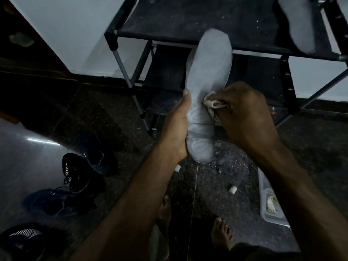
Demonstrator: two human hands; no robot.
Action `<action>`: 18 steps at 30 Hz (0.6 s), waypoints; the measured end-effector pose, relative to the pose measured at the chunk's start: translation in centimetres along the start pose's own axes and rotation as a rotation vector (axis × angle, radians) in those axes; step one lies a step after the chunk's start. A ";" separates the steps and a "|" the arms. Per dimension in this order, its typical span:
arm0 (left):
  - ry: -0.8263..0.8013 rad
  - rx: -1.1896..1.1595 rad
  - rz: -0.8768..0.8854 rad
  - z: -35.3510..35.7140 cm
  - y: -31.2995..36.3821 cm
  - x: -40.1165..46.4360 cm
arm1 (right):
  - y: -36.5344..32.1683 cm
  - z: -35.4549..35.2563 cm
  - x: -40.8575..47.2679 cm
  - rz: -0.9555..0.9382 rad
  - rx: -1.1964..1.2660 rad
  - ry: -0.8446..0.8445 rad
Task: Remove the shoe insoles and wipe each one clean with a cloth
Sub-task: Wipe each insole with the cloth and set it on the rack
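Insole [208, 72] gripped by left hand [176, 129], right hand [244, 113] pinching cloth [212, 103], dark speckled floor [113, 113]

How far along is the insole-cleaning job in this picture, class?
Done, it seems: one insole already lies on the shoe rack. In hand: the left hand holds a second insole while the right hand rubs it with a cloth. Left: several dark shoes sit on the floor; whether their insoles are out cannot be seen.

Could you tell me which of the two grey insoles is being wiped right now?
The insole held by the left hand, with the right hand pressing the cloth on it; the other insole lies untouched on the rack.
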State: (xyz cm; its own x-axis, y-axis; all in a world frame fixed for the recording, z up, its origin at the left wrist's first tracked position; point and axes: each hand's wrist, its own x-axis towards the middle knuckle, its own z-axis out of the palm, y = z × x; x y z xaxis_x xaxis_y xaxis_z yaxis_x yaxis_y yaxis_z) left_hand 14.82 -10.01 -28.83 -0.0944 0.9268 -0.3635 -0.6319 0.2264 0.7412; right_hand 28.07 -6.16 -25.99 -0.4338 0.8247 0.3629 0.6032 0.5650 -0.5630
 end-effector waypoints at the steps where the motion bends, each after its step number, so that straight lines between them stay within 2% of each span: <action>1: 0.020 -0.006 -0.013 0.0 0.0 0.0 | 0.0 0.1 0.0 0.005 -0.005 0.007; 5: 0.011 -0.065 -0.044 0.3 0.1 -0.3 | -0.7 0.6 -0.1 0.040 -0.038 0.044; 11: -0.034 -0.144 -0.053 0.1 0.3 -0.5 | -2.3 1.0 -0.4 -0.030 -0.048 -0.123; 16: -0.123 -0.075 -0.038 1.0 0.2 -1.1 | -1.4 0.4 -0.1 0.031 -0.146 0.087; 18: -0.110 -0.073 -0.034 1.0 -0.3 -1.0 | -1.7 0.7 -0.3 0.068 -0.101 0.115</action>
State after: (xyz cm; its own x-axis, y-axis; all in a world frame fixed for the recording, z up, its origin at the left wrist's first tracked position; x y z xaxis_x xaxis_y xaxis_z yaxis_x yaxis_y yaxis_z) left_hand 15.83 -10.69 -28.14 0.0108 0.9471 -0.3207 -0.6879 0.2398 0.6850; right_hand 26.72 -7.34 -25.68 -0.3136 0.8553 0.4124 0.6952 0.5026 -0.5138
